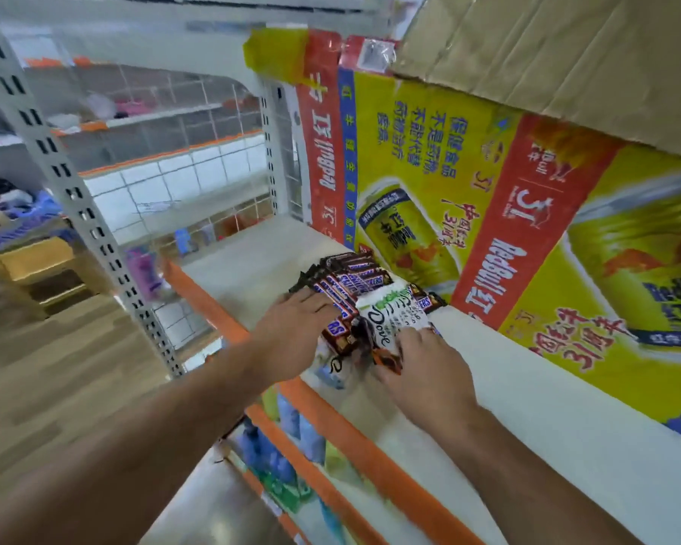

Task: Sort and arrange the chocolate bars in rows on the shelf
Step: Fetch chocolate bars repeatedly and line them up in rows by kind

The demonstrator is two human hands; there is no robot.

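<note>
- A wood-plank floor (56, 367) lies left of the white shelf (527, 387), which has an orange front edge.
- A yellow-and-red Red Bull carton (468, 190) stands along the shelf's back.
- Snickers bars (350, 281) lie in a row against the carton, with a white Dove bar (394, 312) on top.
- The left hand (295, 332) rests flat on the Snickers bars.
- The right hand (421, 371) curls its fingers on the Dove bar.

Two bare hands (left hand (291, 332), right hand (425, 373)) on long bare forearms (197, 391), uncovered as far as visible.
</note>
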